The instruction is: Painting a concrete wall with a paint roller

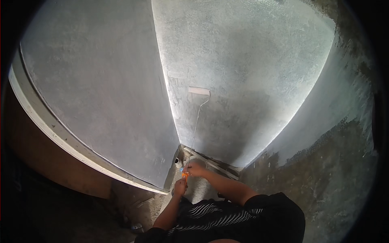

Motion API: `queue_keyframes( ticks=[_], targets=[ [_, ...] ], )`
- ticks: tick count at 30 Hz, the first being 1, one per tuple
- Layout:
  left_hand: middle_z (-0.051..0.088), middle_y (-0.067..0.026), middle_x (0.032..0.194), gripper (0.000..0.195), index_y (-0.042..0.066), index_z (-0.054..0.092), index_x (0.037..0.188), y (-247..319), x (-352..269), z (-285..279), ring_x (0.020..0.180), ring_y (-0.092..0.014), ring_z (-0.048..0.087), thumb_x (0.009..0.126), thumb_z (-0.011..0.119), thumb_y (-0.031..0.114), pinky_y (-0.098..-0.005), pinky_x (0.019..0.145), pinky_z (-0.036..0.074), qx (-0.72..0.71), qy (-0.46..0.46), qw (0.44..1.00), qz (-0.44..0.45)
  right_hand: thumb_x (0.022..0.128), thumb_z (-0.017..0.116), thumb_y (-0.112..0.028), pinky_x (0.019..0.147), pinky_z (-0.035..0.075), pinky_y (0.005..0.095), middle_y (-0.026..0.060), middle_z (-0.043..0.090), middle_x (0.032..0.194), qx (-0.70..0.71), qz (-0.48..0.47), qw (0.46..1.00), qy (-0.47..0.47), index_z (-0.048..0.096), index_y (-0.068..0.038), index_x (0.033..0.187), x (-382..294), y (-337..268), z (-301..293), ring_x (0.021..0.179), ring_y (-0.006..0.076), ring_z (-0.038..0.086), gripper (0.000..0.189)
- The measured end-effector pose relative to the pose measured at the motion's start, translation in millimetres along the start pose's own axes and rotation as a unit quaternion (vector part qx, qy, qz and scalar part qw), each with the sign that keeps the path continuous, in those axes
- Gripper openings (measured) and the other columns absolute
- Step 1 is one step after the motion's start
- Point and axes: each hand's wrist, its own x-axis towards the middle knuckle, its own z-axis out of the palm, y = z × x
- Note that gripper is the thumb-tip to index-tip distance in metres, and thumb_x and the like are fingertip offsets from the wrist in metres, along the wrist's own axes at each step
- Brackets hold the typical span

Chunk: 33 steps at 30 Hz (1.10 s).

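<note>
A paint roller with a pale sleeve (199, 90) rests against the grey wall (237, 60) in front of me. Its long thin metal rod runs down to an orange handle (185, 175). My left hand (180, 186) is closed round that handle. Just above it, my right hand (194, 169) is at the lower end of the rod, its fingers curled about it. A small blue thing (181, 169), too small to name, shows beside the right fingers.
A white pipe end (178, 162) stands in the floor corner. The left wall (115, 91) ends at a pale frame (76, 158). The right wall (319, 158) is partly coated, with darker bare patches. A bottle-like item (137, 226) lies on the floor at lower left.
</note>
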Motion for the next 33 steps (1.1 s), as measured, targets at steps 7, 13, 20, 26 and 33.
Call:
queue_keyframes(
  ticks=[7, 13, 20, 26, 33],
  targets=[
    [0.047, -0.0026, 0.051, 0.057, 0.007, 0.049, 0.061, 105, 16, -6, 0.043, -0.013, 0.046, 0.098, 0.039, 0.049, -0.0302, 0.042, 0.035, 0.037, 0.035, 0.989, 0.14, 0.09, 0.056, -0.014, 0.074, 0.05, 0.0263, 0.0053, 0.067, 0.092, 0.004, -0.161, 0.984, 0.069, 0.065, -0.004, 0.096, 10, -87, -21, 0.081, 0.0118, 0.062, 0.015],
    [0.046, -0.0034, 0.05, 0.057, 0.006, 0.048, 0.06, 126, 36, -21, 0.042, -0.015, 0.046, 0.098, 0.04, 0.047, -0.0318, 0.043, 0.035, 0.047, 0.049, 0.984, 0.165, 0.091, 0.055, -0.013, 0.079, 0.049, 0.0275, 0.0053, 0.067, 0.091, -0.038, -0.203, 0.974, 0.098, 0.063, -0.002, 0.097, 14, -120, -29, 0.086, 0.013, 0.063, 0.015],
    [0.044, -0.0013, 0.049, 0.06, 0.008, 0.049, 0.061, 43, 15, -15, 0.042, -0.013, 0.044, 0.096, 0.038, 0.056, -0.0295, 0.042, 0.034, -0.002, -0.013, 1.0, -0.025, 0.085, 0.06, -0.018, 0.076, 0.05, 0.0296, 0.0067, 0.068, 0.087, -0.037, -0.177, 0.982, 0.062, 0.065, -0.003, 0.091, 26, -22, -1, 0.081, 0.0165, 0.064, 0.016],
    [0.046, -0.0007, 0.052, 0.058, 0.008, 0.048, 0.062, -4, 2, -23, 0.044, -0.012, 0.044, 0.095, 0.042, 0.055, -0.0293, 0.043, 0.034, 0.028, 0.043, 0.999, -0.014, 0.086, 0.059, -0.024, 0.073, 0.05, 0.0304, 0.0041, 0.068, 0.084, 0.001, -0.01, 0.999, -0.043, 0.067, -0.006, 0.092, 26, -5, 17, 0.078, 0.0162, 0.064, 0.021],
    [0.046, -0.0007, 0.052, 0.057, 0.007, 0.049, 0.062, 83, 12, -27, 0.044, -0.012, 0.044, 0.097, 0.041, 0.052, -0.0296, 0.043, 0.036, 0.04, 0.068, 0.993, 0.082, 0.089, 0.047, -0.021, 0.075, 0.05, 0.0328, 0.0074, 0.068, 0.085, -0.057, -0.132, 0.987, 0.071, 0.067, -0.004, 0.087, 22, -89, -1, 0.079, 0.0206, 0.064, 0.026]
  ],
)
